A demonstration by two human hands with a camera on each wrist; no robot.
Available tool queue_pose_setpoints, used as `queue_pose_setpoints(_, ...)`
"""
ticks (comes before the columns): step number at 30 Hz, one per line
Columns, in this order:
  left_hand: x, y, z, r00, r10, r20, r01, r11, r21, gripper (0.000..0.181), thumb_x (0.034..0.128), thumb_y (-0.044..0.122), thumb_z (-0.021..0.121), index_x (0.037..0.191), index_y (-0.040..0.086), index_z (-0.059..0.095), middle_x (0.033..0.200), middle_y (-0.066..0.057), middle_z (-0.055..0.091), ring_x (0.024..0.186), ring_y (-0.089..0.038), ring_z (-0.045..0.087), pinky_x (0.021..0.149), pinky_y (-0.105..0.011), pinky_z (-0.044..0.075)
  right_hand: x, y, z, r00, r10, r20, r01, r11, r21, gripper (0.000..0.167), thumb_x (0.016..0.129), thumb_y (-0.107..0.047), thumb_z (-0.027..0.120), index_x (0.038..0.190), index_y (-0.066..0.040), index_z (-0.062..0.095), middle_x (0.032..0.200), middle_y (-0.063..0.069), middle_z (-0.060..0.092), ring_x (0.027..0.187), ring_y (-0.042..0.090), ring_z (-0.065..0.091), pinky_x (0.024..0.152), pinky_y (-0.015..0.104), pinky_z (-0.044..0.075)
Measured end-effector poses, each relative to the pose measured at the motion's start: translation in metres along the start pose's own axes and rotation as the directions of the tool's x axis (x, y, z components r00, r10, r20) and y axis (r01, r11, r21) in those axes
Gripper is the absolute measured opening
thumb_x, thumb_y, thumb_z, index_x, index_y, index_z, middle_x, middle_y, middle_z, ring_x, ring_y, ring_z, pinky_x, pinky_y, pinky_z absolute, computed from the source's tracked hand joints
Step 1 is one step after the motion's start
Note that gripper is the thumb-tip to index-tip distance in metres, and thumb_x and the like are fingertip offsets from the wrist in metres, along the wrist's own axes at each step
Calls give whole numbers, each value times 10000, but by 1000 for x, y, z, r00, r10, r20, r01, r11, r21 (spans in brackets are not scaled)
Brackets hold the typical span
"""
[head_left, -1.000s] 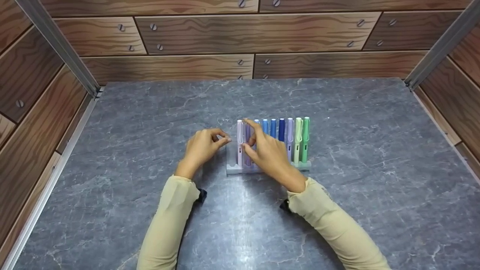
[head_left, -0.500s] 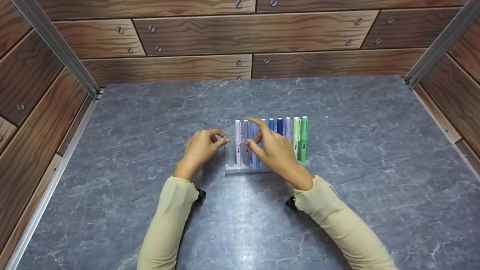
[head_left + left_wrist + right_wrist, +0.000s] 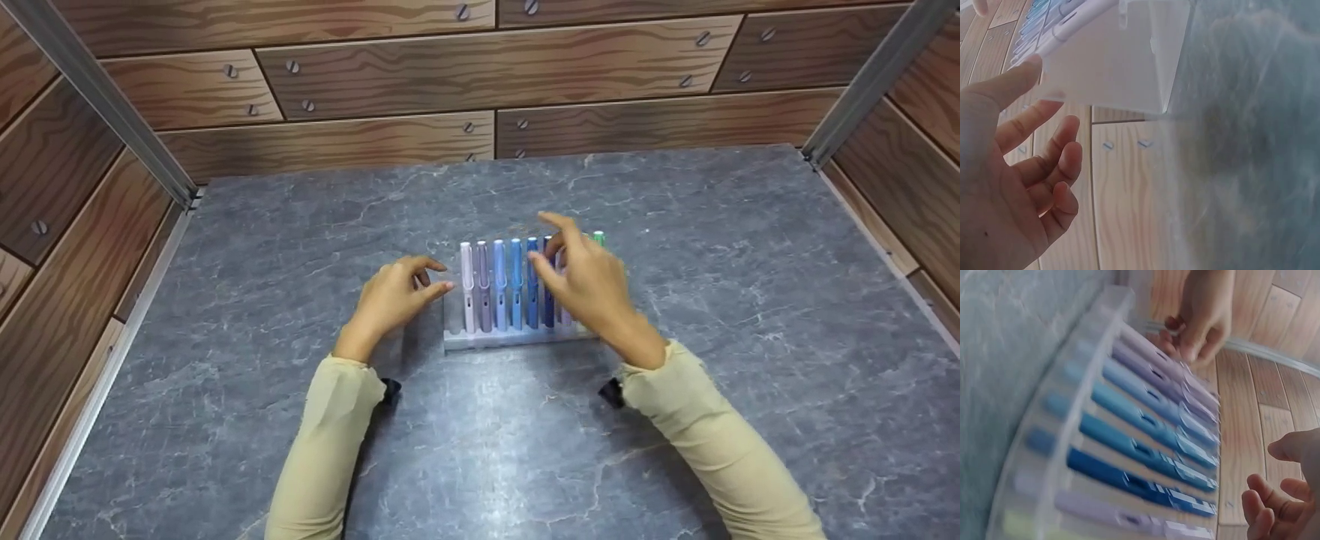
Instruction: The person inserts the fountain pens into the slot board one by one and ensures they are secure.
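Several capped pens stand upright in a row in a clear pen stand (image 3: 510, 341). From the left they run pale lilac pen (image 3: 469, 285), mauve pen (image 3: 484, 289), several blue ones, then a green pen (image 3: 598, 237) at the right end. My left hand (image 3: 390, 296) is at the stand's left end, thumb and fingers apart. In the left wrist view its thumb tip lies close to the lilac pen; contact cannot be told. My right hand (image 3: 592, 281), fingers spread and holding nothing, is over the row's right part and hides several pens. The right wrist view shows it apart from the pens.
The stand rests on a grey marbled table (image 3: 300, 225). Wood-patterned panels (image 3: 375, 82) close off the back and sides, with a metal post (image 3: 112, 97) at each back corner. Beige sleeves (image 3: 322, 442) cover both forearms.
My right hand has moved rightward along the row, uncovering the lilac, mauve and blue pens. The left hand's thumb and fingers have parted a little. The head view has tilted slightly.
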State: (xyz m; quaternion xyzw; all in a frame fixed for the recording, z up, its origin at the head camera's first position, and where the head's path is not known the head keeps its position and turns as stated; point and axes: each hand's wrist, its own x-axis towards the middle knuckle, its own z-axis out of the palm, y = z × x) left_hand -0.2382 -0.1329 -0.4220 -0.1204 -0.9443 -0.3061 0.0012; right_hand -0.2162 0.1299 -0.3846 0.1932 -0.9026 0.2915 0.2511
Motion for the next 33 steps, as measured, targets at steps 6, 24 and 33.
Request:
queue_pose_setpoints(6, -2, -1, -15, 999, 36, -22, -34, 998, 54, 385, 897, 435, 660, 1182, 176, 683, 973, -56, 650, 855, -221, 584, 672, -352, 445, 7, 16, -22, 997, 65, -37, -65, 998, -2, 412, 883, -206, 695, 1253, -75, 573, 871, 98, 691, 778, 285, 633, 597, 408, 479)
queue_pose_setpoints(24, -13, -14, -40, 965, 102, -243, -52, 977, 205, 333, 887, 403, 684, 1107, 154, 713, 1031, -105, 679, 933, -292, 611, 792, -447, 474, -1, 80, -42, 993, 89, -79, -96, 991, -94, 307, 858, -175, 725, 1128, -39, 671, 1026, 188, 666, 929, 380, 553, 803, 468, 386)
queue_pose_setpoints(33, -15, -23, -38, 944, 123, -306, -16, 943, 331, 489, 857, 447, 702, 1235, 144, 633, 1158, -129, 639, 1062, -349, 586, 848, -479, 457, -9, 110, -42, 991, 134, 2, -132, 975, -179, 443, 866, -171, 705, 1269, -31, 589, 1234, 202, 627, 1090, 413, 561, 881, 502, 389)
